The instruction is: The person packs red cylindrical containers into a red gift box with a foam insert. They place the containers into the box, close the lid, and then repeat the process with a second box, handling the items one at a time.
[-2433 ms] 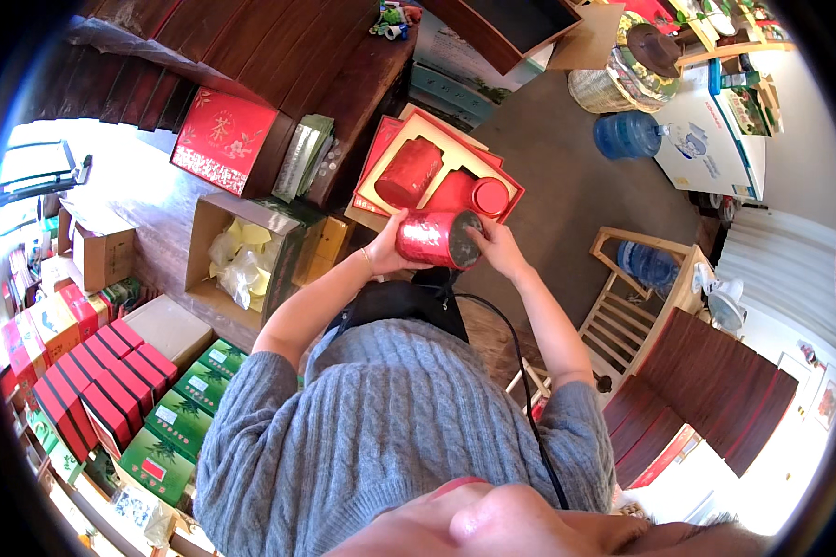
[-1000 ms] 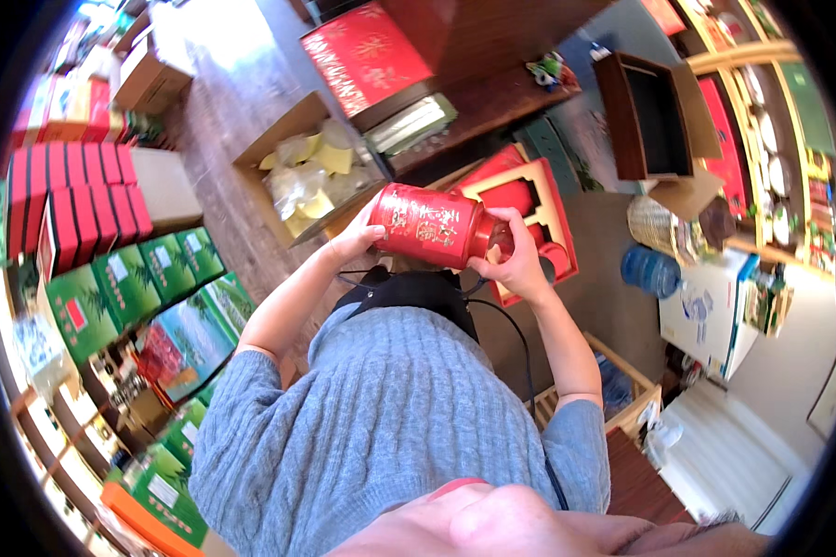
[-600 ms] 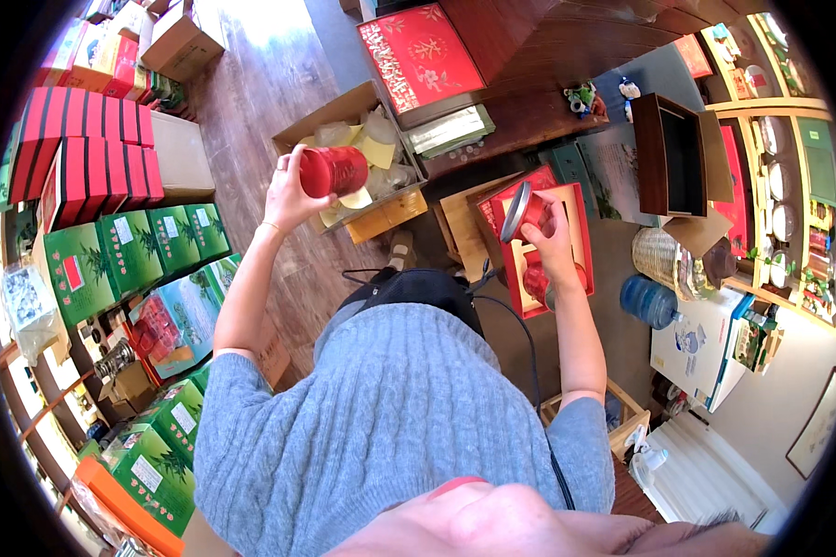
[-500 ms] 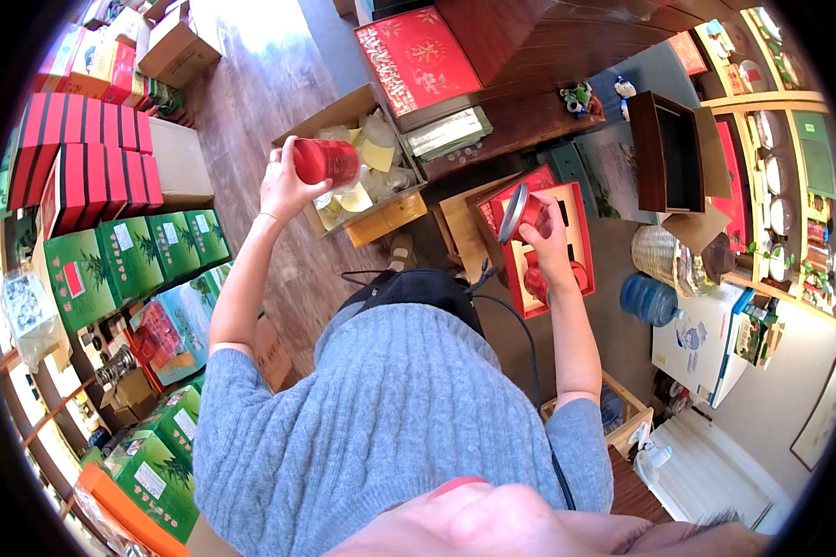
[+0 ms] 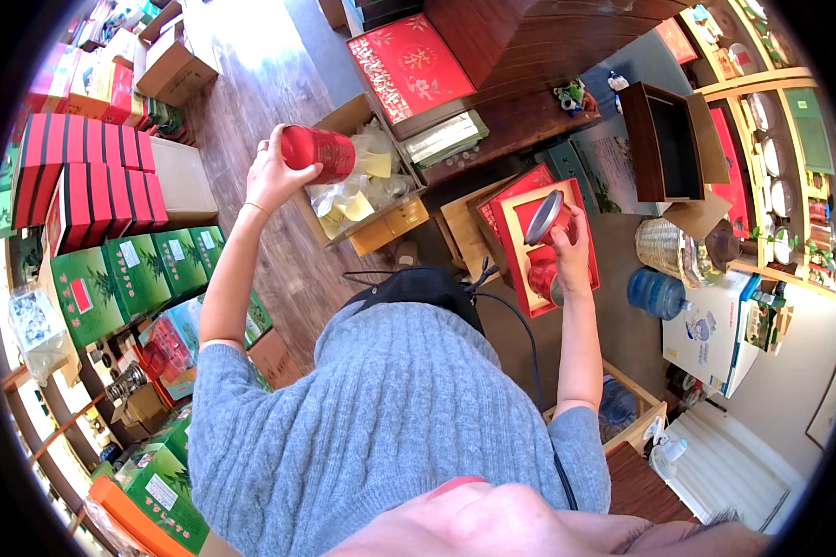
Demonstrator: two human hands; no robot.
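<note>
A red cylindrical canister (image 5: 321,154) lies on its side in the grip of my left hand (image 5: 274,176), fingers and thumb wrapped round one end. It is held above the left part of a cardboard box (image 5: 340,117) filled with crumpled clear plastic and yellow pieces. My right hand (image 5: 574,249) grips a round lid (image 5: 544,219) with a dark rim, tilted on edge. Below that hand is an open red gift box (image 5: 587,206) with a cream insert. Another red canister (image 5: 540,275) lies in its near part, partly hidden by my right hand.
Stacked red boxes (image 5: 70,176) and green boxes (image 5: 93,292) line the left side. A flat red box (image 5: 411,67) sits on the dark wooden furniture ahead. To the right are an open brown box (image 5: 664,144), a basket (image 5: 661,243) and a blue water bottle (image 5: 655,293).
My left hand and its canister have shifted slightly left and up. The right hand has moved right with the lid, across the gift box. The whole view has shifted a little.
</note>
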